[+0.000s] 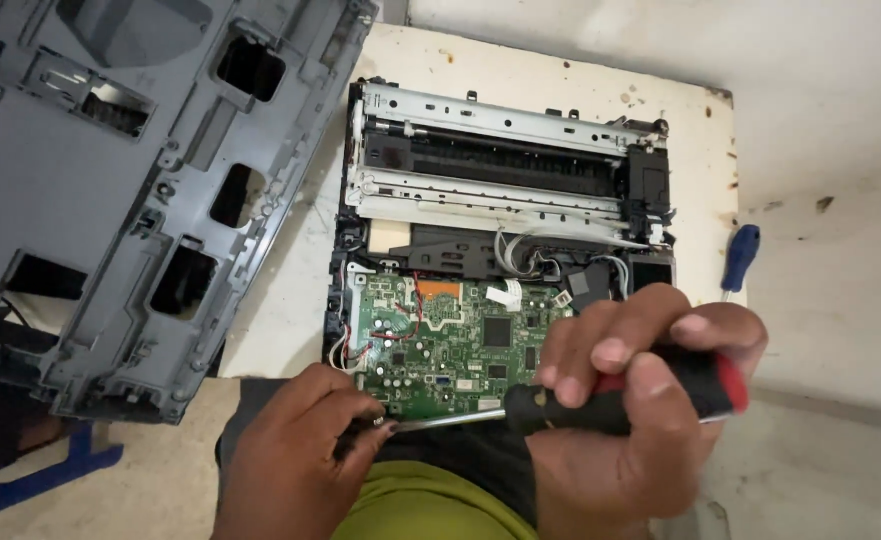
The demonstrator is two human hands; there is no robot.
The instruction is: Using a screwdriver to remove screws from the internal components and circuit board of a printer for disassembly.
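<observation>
An opened printer chassis (505, 170) lies on a white table (480, 70), its green circuit board (455, 345) facing me at the near side. My right hand (640, 400) is closed around the black and red handle of a screwdriver (610, 400). The metal shaft runs left toward the board's near left corner. My left hand (295, 460) pinches the shaft near its tip, at the board's lower left edge. Red and white wires (385, 325) cross the board's left part.
A large grey plastic printer cover (110, 200) leans at the left, overlapping the table edge. A second screwdriver with a blue handle (738, 258) lies at the table's right edge. A blue frame (50, 475) sits on the floor at lower left.
</observation>
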